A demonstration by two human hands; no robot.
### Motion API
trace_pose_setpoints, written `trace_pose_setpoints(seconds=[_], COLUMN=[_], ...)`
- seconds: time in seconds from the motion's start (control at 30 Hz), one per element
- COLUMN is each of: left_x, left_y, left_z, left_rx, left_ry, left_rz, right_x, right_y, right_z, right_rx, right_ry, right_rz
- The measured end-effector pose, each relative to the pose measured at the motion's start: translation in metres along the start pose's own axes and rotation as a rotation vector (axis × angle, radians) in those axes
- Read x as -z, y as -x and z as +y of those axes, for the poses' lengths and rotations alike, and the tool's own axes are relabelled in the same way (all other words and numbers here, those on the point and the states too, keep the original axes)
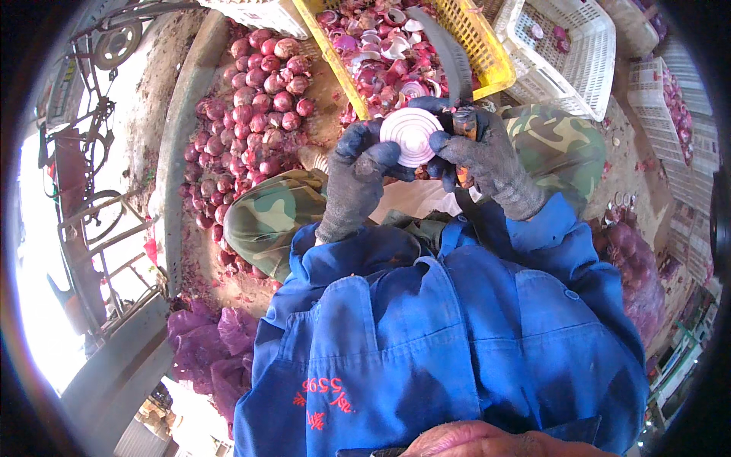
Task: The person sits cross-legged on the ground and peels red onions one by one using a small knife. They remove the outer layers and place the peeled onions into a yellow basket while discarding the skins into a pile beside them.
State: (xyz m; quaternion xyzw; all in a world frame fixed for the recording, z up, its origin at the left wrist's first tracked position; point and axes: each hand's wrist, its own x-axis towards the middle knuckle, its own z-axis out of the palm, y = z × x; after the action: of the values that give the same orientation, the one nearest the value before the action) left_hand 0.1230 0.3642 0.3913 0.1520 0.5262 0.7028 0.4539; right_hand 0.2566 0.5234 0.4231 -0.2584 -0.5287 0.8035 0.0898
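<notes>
A red onion (410, 137) with its cut face up, showing white and purple rings, sits between my two gloved hands. My left hand (355, 180) grips its left edge with fingers and thumb. At the opposite edge, the thumb of my right hand (494, 151) presses against it. That same right hand also holds a knife (451, 57) by its wooden handle, the broad dark blade pointing away from me over the yellow crate. Onion skins and cut pieces (394, 63) fill this yellow plastic crate (337, 60) just beyond my hands.
Whole red onions (251, 114) lie heaped on the ground at left, beside a concrete kerb (184, 114). A white plastic crate (597, 63) at upper right holds a few onions. Purple mesh sacks (197, 343) lie at lower left; a filled mesh sack (634, 274) stands right. Carts (71, 171) stand beyond the kerb.
</notes>
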Motion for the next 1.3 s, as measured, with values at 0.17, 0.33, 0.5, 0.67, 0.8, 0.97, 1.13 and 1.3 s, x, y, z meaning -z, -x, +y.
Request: trace_pose_setpoints(seconds=[0.17, 0.33, 0.5, 0.67, 0.8, 0.97, 1.13, 1.3], left_x=[0.01, 0.005, 0.008, 0.01, 0.032, 0.087, 0.142, 0.178], left_y=[-0.013, -0.016, -0.011, -0.02, -0.03, -0.057, -0.101, -0.127], left_z=[-0.007, -0.012, 0.0, -0.015, -0.035, -0.072, -0.129, -0.162], left_rx=[0.051, -0.176, -0.16, -0.28, -0.093, 0.132, 0.233, 0.361], left_ry=[-0.328, -0.764, -0.788, -0.784, -0.592, 0.223, 0.35, -0.271], left_rz=[0.088, 0.101, 0.01, 0.107, 0.153, 0.467, 0.808, 0.95], right_x=[0.001, 0.005, 0.0, 0.014, 0.09, 0.233, 0.33, 0.232], right_y=[-0.003, -0.006, -0.005, -0.01, -0.041, -0.109, -0.139, -0.116], right_z=[0.001, 0.001, -0.001, 0.001, 0.019, 0.058, 0.017, -0.022], right_rx=[0.106, 0.158, 0.157, 0.069, -0.183, 0.345, 0.528, 0.329], right_ry=[-0.203, -0.217, -0.195, -0.178, -0.33, -0.048, 0.961, -0.403], right_rz=[0.089, 0.167, 0.178, 0.27, 0.368, 0.371, 0.717, 0.375])
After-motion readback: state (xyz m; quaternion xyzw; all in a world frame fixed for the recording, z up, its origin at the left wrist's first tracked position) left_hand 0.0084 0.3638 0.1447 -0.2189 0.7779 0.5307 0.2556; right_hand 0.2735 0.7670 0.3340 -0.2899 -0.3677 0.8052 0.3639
